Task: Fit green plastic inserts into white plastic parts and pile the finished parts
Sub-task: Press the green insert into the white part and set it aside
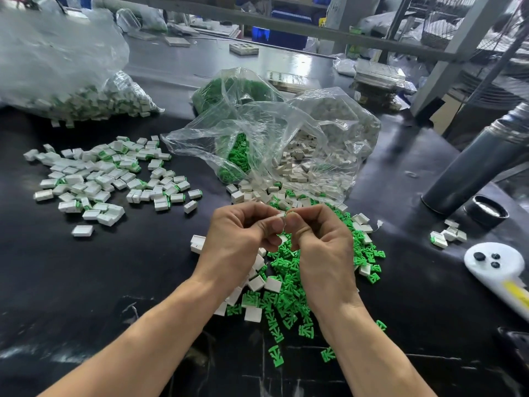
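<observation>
Open clear bag (286, 133) spills green inserts (286, 299) and white parts (303, 167) onto tabletop (114, 282). Far-left bag (57, 67): finished parts. Both hands (282, 224) pinch one small white part (282, 215) together.

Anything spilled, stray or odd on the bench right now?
A small cluster of white plastic parts sits alone at the right, apart from the finished pile on the left. One white part also lies just outside that pile. Nothing looks damaged.

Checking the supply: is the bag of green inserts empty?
No, the clear bag holds a heap of green inserts, with more spilled on the table.
</observation>
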`<state>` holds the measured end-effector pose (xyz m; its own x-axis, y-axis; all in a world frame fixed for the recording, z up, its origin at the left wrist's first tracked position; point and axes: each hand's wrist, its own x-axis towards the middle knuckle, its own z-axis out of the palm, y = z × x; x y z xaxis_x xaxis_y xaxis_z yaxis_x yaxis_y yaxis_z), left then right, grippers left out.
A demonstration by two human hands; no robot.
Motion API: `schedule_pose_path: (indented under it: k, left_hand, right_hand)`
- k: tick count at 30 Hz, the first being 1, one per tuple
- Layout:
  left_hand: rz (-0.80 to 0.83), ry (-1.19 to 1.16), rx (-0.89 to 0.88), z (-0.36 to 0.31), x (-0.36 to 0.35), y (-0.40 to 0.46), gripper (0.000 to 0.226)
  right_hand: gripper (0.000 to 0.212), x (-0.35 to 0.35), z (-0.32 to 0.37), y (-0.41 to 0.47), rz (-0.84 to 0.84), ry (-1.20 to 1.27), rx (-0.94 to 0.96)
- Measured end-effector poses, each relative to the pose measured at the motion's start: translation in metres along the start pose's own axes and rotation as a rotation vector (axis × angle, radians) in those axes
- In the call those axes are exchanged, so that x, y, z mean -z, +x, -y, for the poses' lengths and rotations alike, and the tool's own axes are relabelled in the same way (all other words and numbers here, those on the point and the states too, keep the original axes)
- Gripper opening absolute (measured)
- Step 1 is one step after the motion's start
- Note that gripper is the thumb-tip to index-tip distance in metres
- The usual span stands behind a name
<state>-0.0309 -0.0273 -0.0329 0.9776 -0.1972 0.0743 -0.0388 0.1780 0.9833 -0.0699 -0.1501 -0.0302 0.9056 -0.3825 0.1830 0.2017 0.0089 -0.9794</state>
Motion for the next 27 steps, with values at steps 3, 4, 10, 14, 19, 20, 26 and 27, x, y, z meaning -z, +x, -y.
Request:
schedule_pose_path:
  k: [3, 4, 10, 14, 19, 20, 26, 27]
  left_hand:
    - [-0.023, -0.008, 0.000, 0.001, -0.002, -0.002, 0.020]
    - [-0.030, -0.011, -0.004, 0.002, -0.003, -0.002, 0.021]
    - [-0.044, -0.011, -0.016, 0.002, -0.006, -0.003, 0.016]
    - [-0.026, 0.029, -0.053, -0.001, -0.004, -0.002, 0.012]
    - [-0.001, 0.069, -0.081, -0.004, 0.002, 0.000, 0.003]
    - [-0.004, 0.069, -0.081, -0.004, 0.004, 0.000, 0.003]
    - [-0.015, 0.049, -0.062, -0.005, 0.009, 0.002, 0.002]
    - [-0.014, 0.030, -0.056, -0.005, 0.009, 0.002, 0.002]
  right_hand:
    - [0.021, -0.001, 0.001, -0.002, -0.006, -0.019, 0.003]
    - [0.020, -0.001, 0.002, -0.002, -0.010, -0.016, 0.002]
    - [0.018, -0.003, 0.002, -0.004, -0.024, -0.003, 0.005]
    - [0.023, 0.000, 0.002, -0.002, -0.022, -0.001, 0.013]
    - [0.010, 0.005, 0.000, 0.002, 0.020, -0.204, 0.091]
    - [0.008, 0.006, 0.000, 0.003, 0.027, -0.245, 0.102]
    - [0.006, 0.012, 0.001, 0.005, 0.067, -0.316, 0.134]
    - [0.006, 0.012, 0.001, 0.005, 0.072, -0.305, 0.132]
